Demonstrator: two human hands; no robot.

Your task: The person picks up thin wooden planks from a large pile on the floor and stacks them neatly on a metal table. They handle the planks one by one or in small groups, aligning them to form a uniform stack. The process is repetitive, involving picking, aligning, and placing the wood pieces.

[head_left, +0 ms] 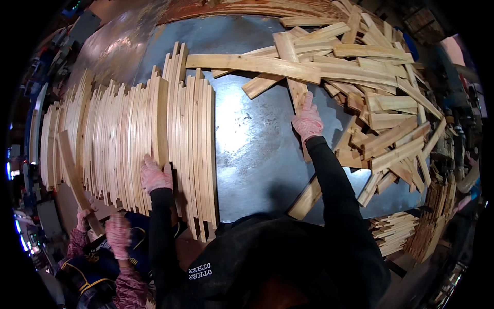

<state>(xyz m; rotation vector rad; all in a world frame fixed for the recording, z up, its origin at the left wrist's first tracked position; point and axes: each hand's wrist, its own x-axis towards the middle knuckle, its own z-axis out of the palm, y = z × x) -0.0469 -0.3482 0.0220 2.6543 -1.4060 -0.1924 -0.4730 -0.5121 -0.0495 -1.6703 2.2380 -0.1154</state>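
Observation:
My left hand (pixel 156 175), in a pinkish glove, closes on the near end of a wooden slat (pixel 161 121). This slat stands out a little above a long row of wooden slats (pixel 118 129) packed side by side on the left half of the table. My right hand (pixel 308 119), gloved the same way, grips a wooden board (pixel 286 49) at the near edge of a loose heap. Part of that board passes under another long board (pixel 252 64), and its near end shows below my wrist. The undersides of both hands are hidden.
A jumbled heap of boards (pixel 383 121) covers the right of the metal table (pixel 247 175). One board (pixel 307 198) lies near my right forearm. At lower left, a co-worker's gloved hand (pixel 84 219) holds a slat (pixel 73 172); their other hand (pixel 118 234) is blurred. Stacked slats (pixel 393 232) stand lower right.

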